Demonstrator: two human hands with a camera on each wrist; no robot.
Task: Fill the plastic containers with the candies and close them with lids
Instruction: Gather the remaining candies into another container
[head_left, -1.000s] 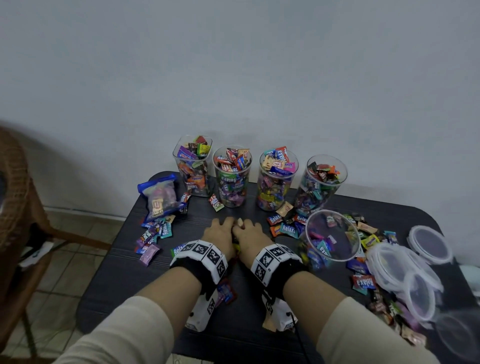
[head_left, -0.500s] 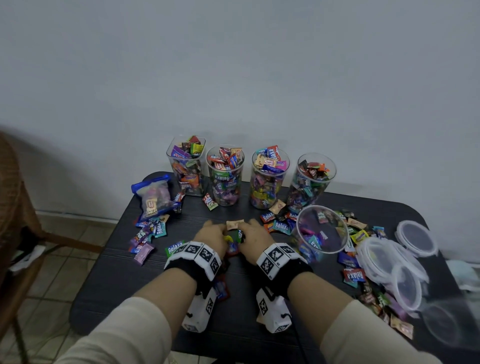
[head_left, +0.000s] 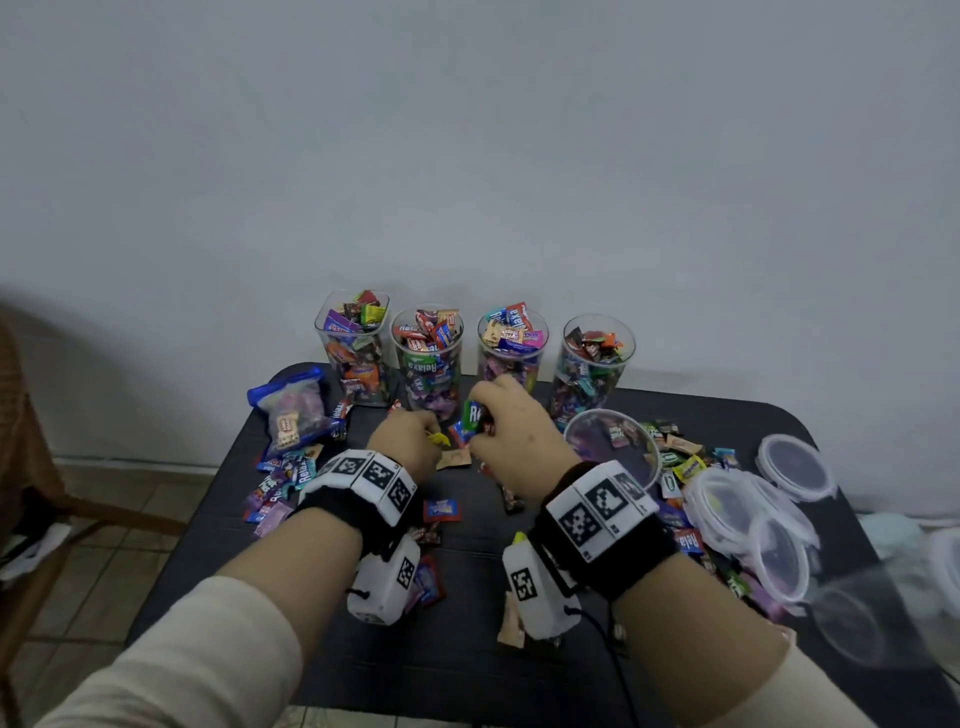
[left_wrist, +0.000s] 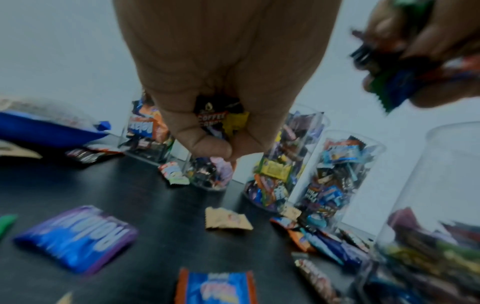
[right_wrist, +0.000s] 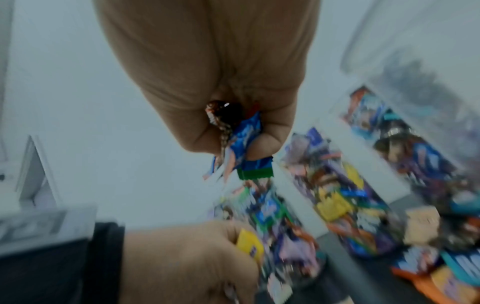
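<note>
Head view: Four tall containers (head_left: 358, 348) stand in a row at the far edge of the surface (head_left: 467, 649), against the wall. All four are filled to the rim with candies and none carries a lid. A fifth container (head_left: 610, 441) stands nearer, to the right, only partly filled; it is judged to be the one now being loaded. The left hand (head_left: 402, 441) and the right hand (head_left: 511, 431) are both raised just in front of the row, each holding a bunch of candies. Loose candies (head_left: 441, 509) lie scattered across the surface within reach of both hands. At least three lids (head_left: 792, 465) lie stacked and overlapping at the right, kept aside for closing. A blue-topped bag (head_left: 293, 410) lies at the left.

Left wrist view: The left fingers (left_wrist: 207, 144) are curled shut around several candies, including a black coffee one and a yellow one. The grip is closed underneath, probably to stop pieces dropping.

Right wrist view: This picture is blurred. The right fingers (right_wrist: 197, 139) pinch a bunch of wrappers, blue and green among them, above the filled containers.
</note>
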